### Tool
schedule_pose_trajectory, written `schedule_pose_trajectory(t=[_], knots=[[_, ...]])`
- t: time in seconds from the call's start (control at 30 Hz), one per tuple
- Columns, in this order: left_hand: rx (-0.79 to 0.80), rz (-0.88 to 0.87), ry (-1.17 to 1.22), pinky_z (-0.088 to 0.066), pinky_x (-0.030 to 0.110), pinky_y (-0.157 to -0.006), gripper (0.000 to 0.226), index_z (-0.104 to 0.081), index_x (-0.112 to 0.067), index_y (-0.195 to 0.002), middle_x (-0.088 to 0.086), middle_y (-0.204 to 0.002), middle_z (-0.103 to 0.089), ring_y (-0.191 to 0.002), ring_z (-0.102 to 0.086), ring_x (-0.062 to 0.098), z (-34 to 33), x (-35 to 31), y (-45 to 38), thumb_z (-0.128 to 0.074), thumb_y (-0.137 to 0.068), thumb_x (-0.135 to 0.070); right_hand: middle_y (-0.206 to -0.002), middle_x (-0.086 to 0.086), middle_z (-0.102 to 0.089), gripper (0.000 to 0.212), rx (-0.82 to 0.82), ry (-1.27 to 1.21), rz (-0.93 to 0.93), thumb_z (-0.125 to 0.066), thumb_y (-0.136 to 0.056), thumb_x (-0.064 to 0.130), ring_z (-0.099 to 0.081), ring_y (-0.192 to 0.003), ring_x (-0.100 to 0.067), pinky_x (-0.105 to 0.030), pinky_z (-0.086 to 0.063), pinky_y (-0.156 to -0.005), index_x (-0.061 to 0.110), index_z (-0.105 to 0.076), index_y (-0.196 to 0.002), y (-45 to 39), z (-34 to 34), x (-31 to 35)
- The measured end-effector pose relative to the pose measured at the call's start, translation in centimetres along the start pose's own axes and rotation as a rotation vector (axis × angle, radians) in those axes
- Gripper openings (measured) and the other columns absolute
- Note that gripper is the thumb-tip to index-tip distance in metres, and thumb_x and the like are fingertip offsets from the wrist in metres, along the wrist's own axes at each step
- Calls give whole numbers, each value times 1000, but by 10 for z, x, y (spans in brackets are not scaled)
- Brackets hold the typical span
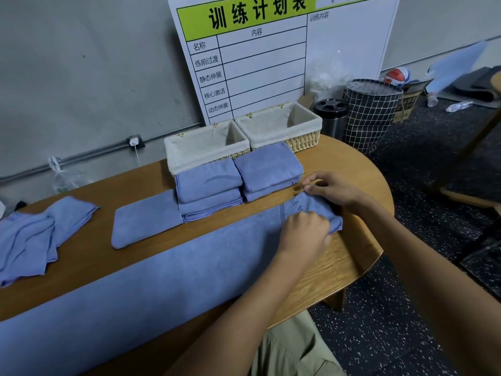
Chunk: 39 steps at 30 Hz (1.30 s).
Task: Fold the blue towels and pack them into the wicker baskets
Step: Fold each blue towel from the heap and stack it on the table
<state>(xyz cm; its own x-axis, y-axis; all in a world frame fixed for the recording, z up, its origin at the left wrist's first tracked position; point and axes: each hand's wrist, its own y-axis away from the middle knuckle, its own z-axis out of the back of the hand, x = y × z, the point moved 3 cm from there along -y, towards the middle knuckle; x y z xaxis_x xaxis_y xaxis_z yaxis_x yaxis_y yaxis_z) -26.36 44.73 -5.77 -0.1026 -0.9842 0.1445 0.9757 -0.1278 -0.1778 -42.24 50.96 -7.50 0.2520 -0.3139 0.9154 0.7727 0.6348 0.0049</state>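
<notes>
A long blue towel (162,270) lies stretched across the wooden counter (339,270), folded lengthwise. At its right end, the left hand (303,234) has its fingers curled onto the near corner, and the right hand (333,189) pinches the far corner (thumb and forefinger together on the hem). Just beyond sit two stacks of folded towels (208,188) (268,169), with another folded towel (146,218) flat to their left. Unfolded towels (40,234) lie crumpled at far left. Two lined wicker baskets (206,145) (282,126) stand side by side behind the stacks.
</notes>
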Motion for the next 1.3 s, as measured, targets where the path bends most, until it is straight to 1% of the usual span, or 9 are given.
schedule_pose_trajectory(t=[0.17,0.3,0.43,0.6,0.73,0.9,1.07,1.13,1.3], knots=[[-121,62,43,-33,32,-58,33,-65,-15,-88,4,-77,-58,-77,-62,22,5,9,-1,-48,-102,-39,-110,-11,-72,12,19,-20,-32,-67,-94,9,-66,-101,-16,-27,-52,-90,1,-69,-103,-4,2,-1],[-145,219,372,-16,33,-49,50,-44,-17,-61,-1,-57,-42,-55,-40,18,2,33,6,-49,-102,-46,-113,-14,-70,10,56,-53,-49,-66,-94,8,-66,-100,-18,-28,-54,-87,3,-71,-101,-5,4,-2],[-94,333,674,-21,33,-47,63,-31,-17,-49,-2,-42,-33,-43,-33,14,-9,53,17,-57,-97,-49,-113,-12,-70,12,116,-92,-54,-62,-96,7,-65,-94,-11,-18,-52,-80,2,-71,-103,-3,4,3],[-88,397,879,-18,23,-43,67,-25,-17,-46,-5,-36,-23,-41,-27,13,-13,57,30,-62,-95,-44,-113,-14,-71,18,156,-135,-57,-61,-98,20,-63,-99,-16,-31,-48,-93,7,-74,-100,-1,6,5],[-134,448,1077,-21,30,-45,61,-29,-16,-49,-9,-43,-26,-44,-27,8,-19,62,38,-67,-93,-34,-92,-13,-68,46,162,-222,-59,-53,-96,42,-62,-78,-17,-22,-49,-72,1,-70,-107,4,4,11],[-187,527,1205,-22,23,-45,60,-28,-22,-46,-13,-44,-28,-44,-28,4,-19,65,46,-68,-91,-20,-109,-14,-68,36,257,-423,-106,-36,-101,12,-68,-97,-23,-41,-42,-99,4,-62,-124,5,-3,6],[-215,540,1283,-25,30,-52,37,-37,-20,-58,-1,-55,-33,-56,-30,10,-17,70,45,-59,-84,-8,-99,-6,-73,55,218,-421,3,-89,-67,43,-68,-88,-14,-26,-52,-84,14,-72,-111,3,-18,9],[-198,466,1315,-34,30,-57,9,-54,-13,-77,11,-68,-47,-63,-39,13,-13,67,44,-59,-84,-13,-90,-1,-69,37,172,-367,70,-83,-75,42,-61,-81,-10,-23,-48,-74,15,-73,-98,2,-23,15],[-225,491,1303,-41,29,-60,33,-53,-9,-81,0,-69,-54,-64,-49,8,-11,64,42,-72,-87,-36,-92,-14,-60,25,131,-394,176,-66,-92,19,-55,-86,-23,-30,-46,-79,-6,-62,-98,-1,-42,30]])
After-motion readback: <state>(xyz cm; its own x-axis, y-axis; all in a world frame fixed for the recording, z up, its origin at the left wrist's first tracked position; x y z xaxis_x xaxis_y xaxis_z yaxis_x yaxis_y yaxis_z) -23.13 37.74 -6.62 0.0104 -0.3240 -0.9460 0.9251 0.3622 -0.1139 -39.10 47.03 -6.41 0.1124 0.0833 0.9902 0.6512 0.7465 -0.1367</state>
